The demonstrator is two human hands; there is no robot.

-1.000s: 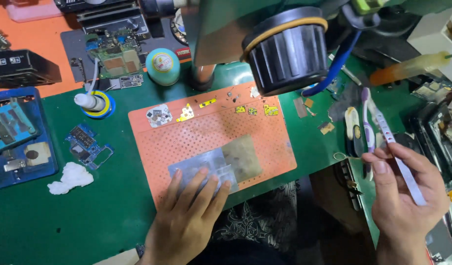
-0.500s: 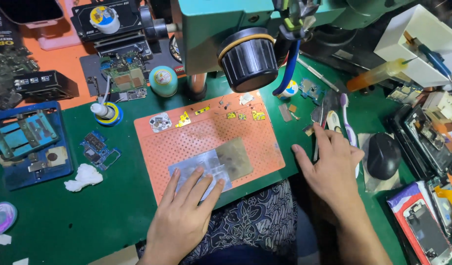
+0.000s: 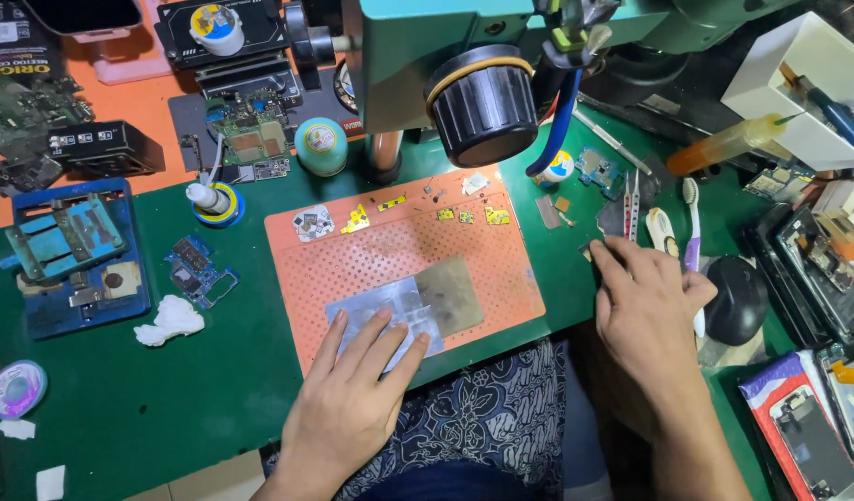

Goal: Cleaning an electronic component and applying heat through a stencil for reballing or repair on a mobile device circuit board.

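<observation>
Stencil sheet (image 3: 382, 311), thin and silvery, lies on the orange perforated mat (image 3: 353, 260) at the near middle of the counter (image 3: 167, 408), pinned flat under the left hand's (image 3: 353, 390) spread fingers. The right hand (image 3: 645, 311), fingers loosely together, touches small parts beside tweezers (image 3: 631, 199); steady, even pressure seems wise.

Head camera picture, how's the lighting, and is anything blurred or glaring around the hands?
Head view: light is even and bright over the green mat; both the left hand and the right hand are sharp, with only soft shadows beneath them. The metal sheet under the left fingers shows a mild pale sheen, not blown out. The microscope at the top reads darker, and its knob is slightly soft.
</observation>
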